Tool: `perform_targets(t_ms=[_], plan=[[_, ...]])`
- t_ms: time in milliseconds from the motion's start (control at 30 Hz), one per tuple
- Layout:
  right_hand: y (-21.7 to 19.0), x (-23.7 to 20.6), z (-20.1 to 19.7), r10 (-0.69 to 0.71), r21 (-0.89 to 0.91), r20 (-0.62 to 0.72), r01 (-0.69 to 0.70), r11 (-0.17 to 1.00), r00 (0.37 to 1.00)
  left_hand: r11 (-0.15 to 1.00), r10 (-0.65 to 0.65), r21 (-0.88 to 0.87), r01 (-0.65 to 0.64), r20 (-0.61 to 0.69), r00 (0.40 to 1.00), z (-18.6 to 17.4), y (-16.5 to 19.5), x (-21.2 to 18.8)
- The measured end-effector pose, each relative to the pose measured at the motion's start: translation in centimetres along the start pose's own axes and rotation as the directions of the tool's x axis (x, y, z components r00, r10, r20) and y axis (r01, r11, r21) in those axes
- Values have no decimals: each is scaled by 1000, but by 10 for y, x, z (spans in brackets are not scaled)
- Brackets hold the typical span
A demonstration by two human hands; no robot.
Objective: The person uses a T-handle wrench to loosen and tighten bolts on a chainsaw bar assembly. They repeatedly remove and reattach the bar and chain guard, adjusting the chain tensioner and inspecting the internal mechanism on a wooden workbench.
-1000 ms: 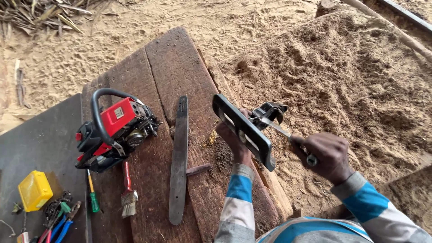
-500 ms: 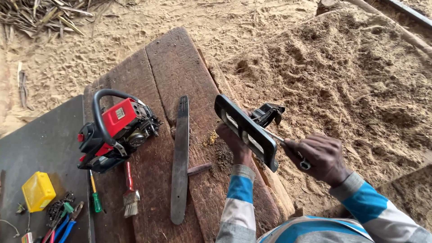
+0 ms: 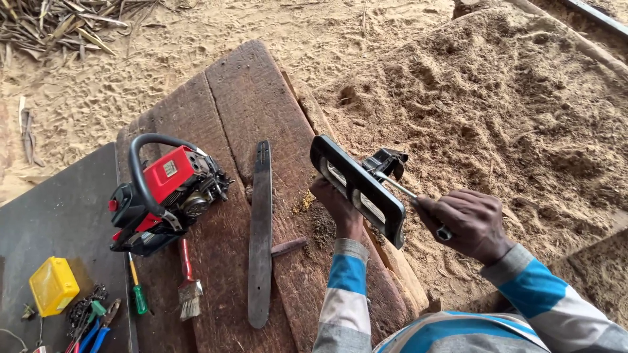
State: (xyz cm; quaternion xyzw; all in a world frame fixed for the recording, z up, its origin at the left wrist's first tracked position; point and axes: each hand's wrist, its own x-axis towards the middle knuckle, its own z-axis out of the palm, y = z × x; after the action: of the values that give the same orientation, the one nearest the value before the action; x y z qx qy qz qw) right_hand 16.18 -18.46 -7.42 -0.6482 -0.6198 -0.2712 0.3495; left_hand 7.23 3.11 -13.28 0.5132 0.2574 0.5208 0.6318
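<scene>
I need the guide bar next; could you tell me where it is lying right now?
In the head view, the guide bar lies flat on the wooden planks, between the red chainsaw body and the left hand.

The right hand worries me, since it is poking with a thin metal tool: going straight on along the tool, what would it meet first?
Probably the black chainsaw cover held by the left hand; the tool's tip already seems to be at it.

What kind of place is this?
Probably an outdoor sawmill or wood-cutting yard: a heap of sawdust, a red chainsaw body and its detached guide bar lying on rough wooden planks.
</scene>
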Motion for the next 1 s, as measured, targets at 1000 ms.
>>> perform_targets(t_ms=[1000], plan=[[-31, 25, -17, 316, 243, 71, -324, 914, 946, 991, 67, -117, -63, 29, 997, 14, 17, -3]])
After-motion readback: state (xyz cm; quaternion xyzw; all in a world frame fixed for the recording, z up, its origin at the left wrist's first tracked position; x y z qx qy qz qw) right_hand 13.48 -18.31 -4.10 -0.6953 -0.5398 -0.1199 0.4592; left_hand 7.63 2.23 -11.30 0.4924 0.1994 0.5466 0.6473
